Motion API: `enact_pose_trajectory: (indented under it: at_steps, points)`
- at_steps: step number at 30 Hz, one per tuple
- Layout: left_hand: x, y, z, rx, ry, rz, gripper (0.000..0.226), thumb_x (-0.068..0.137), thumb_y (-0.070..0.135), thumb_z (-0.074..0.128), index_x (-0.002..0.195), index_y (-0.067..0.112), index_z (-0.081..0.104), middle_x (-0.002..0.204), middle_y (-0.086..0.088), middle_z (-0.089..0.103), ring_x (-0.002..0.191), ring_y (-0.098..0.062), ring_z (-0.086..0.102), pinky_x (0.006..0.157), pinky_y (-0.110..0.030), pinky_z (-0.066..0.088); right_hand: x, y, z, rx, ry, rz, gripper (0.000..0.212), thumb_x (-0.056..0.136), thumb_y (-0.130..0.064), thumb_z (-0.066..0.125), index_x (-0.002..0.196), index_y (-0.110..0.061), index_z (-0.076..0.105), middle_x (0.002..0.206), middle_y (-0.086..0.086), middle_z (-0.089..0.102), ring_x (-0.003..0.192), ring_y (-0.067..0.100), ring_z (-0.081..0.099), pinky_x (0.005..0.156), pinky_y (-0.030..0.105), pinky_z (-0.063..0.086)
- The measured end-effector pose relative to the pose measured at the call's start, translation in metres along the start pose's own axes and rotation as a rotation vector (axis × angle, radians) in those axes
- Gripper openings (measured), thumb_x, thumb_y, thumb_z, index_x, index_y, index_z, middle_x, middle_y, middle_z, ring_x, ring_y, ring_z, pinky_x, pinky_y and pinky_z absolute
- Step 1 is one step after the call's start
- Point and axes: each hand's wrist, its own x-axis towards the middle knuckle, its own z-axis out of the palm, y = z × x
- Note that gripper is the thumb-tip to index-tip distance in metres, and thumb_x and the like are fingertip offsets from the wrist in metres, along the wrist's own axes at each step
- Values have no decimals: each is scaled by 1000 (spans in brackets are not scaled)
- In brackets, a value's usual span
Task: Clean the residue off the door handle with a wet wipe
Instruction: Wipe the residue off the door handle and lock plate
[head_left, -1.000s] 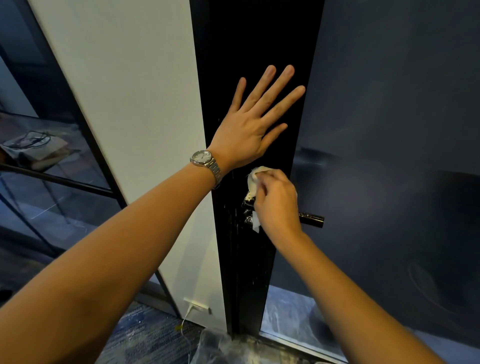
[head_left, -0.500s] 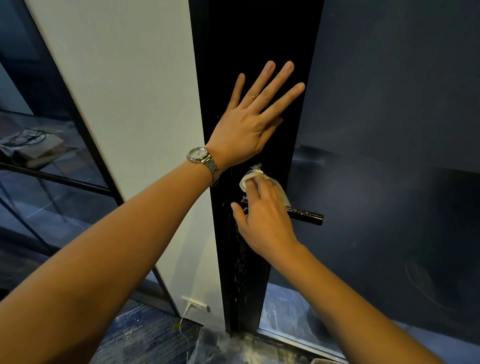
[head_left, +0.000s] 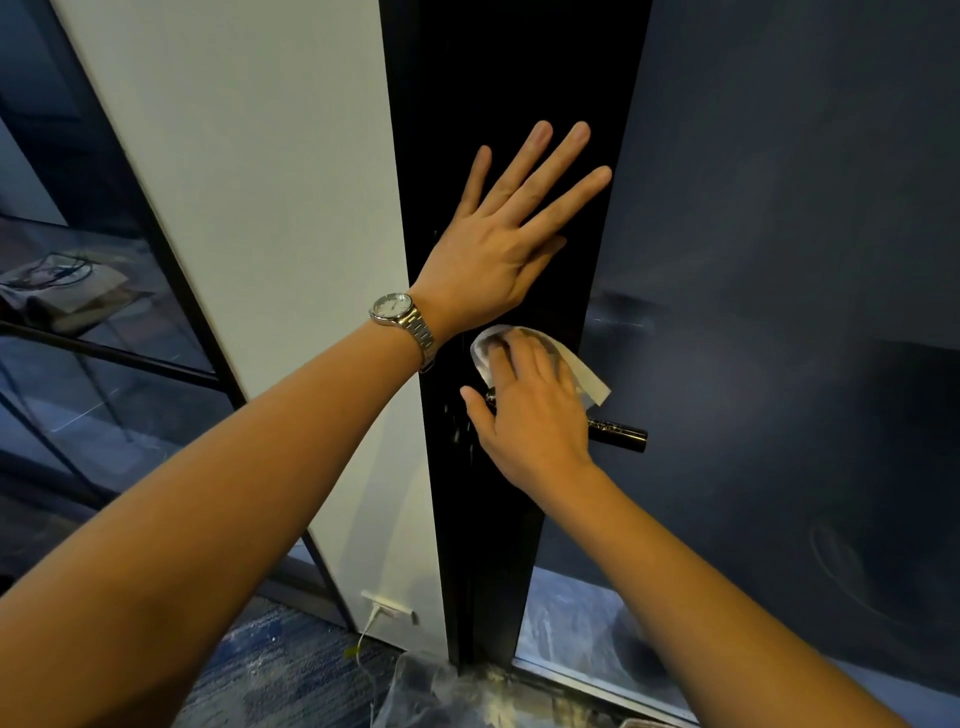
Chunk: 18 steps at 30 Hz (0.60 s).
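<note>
A black lever door handle (head_left: 621, 433) sticks out to the right from the black door frame (head_left: 509, 78); white specks show on its tip. My right hand (head_left: 535, 415) covers the handle's inner end and presses a white wet wipe (head_left: 587, 376) flat against the frame just above it. The wipe spreads out beyond my fingertips. My left hand (head_left: 511, 244), with a metal wristwatch (head_left: 402, 317), lies flat with fingers spread on the frame above the handle. White residue specks (head_left: 457, 431) dot the frame left of the handle.
A dark glass door panel (head_left: 789, 260) fills the right side. A white wall (head_left: 260, 208) stands left of the frame, with a socket and cable (head_left: 387, 608) near the floor. Crumpled clear plastic (head_left: 441, 691) lies at the frame's foot. A glass partition (head_left: 78, 312) is far left.
My right hand has slid up from gripping the handle with the bunched wipe to pressing the wipe, now spread flat, against the frame above it. The left hand has stayed in place.
</note>
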Motion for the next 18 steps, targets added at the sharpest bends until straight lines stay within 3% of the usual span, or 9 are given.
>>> enact_pose_trajectory:
  at_steps: [4, 10, 16, 18]
  points:
    - [0, -1, 2, 15, 5, 1, 48, 97, 26, 35, 143, 23, 23, 153, -12, 21, 140, -29, 7, 113, -37, -15, -7, 5, 1, 10, 112, 93, 61, 86, -51, 30, 126, -9, 48, 130, 10, 52, 120, 27, 49, 97, 43, 43]
    - [0, -1, 0, 5, 5, 4, 47, 97, 26, 35, 143, 22, 24, 152, -12, 21, 140, -29, 8, 112, -37, -16, 10, -4, 3, -3, -102, -97, 60, 91, -50, 33, 134, -8, 40, 137, 11, 43, 128, 25, 37, 101, 39, 35]
    - [-1, -1, 0, -17, 6, 1, 48, 96, 25, 37, 143, 22, 24, 153, -11, 21, 141, -29, 7, 113, -37, -15, -6, 3, 2, 10, 139, 123, 60, 85, -52, 32, 122, -8, 51, 123, 9, 55, 116, 25, 50, 97, 41, 42]
    - [-1, 0, 0, -10, 4, -1, 48, 97, 26, 36, 143, 22, 23, 153, -11, 21, 141, -29, 7, 112, -37, -16, -5, 4, 2, -7, 130, 82, 60, 84, -51, 34, 120, -6, 52, 120, 11, 56, 114, 26, 52, 95, 39, 44]
